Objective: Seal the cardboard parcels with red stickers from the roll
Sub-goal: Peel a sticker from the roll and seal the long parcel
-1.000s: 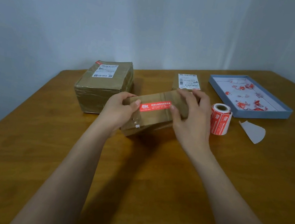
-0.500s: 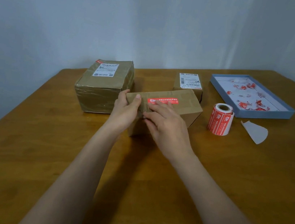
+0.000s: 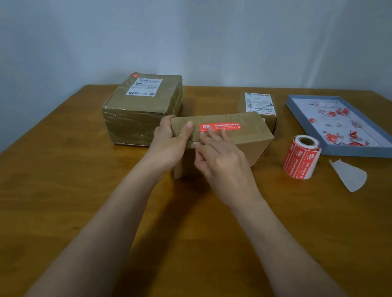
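A long brown cardboard parcel lies in the middle of the wooden table with a red sticker on its top face. My left hand grips the parcel's left end, thumb on top. My right hand rests against the parcel's near edge, its fingertips pressing on the sticker's left part. The roll of red stickers stands upright to the right of the parcel.
A large taped parcel sits at the back left, and a small parcel with a white label stands behind the middle one. A shallow blue tray with red scraps lies at the right. A torn backing paper lies near the roll.
The parcel has been set down flat on the table. My right hand moved from the parcel's right end to its top and now presses the sticker. My left hand kept its grip.
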